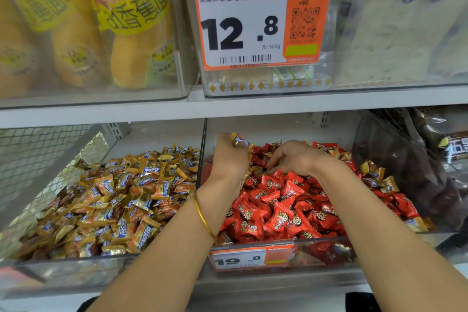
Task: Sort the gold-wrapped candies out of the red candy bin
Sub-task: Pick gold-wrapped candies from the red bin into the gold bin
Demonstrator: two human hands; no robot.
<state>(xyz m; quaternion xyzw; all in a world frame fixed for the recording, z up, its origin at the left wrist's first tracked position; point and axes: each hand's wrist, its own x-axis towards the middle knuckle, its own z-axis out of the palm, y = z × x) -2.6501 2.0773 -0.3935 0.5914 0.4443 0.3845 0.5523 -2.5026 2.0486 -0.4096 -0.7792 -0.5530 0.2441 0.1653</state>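
- Left hand [228, 157], gold bangle [203, 219] on the wrist, is hovering at the back left of the red candy bin [329, 257]; its fingers [236, 145] are grasping a few gold-wrapped candies [241, 140].
- Right hand [298, 157] is reaching into the red candies [278, 210] just beside it, fingers bent down among the wrappers. I cannot tell whether they are gripping anything.
- Stray gold candies [374, 175] are lying along the bin's right side, mixed in with the red.
- The neighbouring bin [76, 270] on the left is holding a heap of gold ones.
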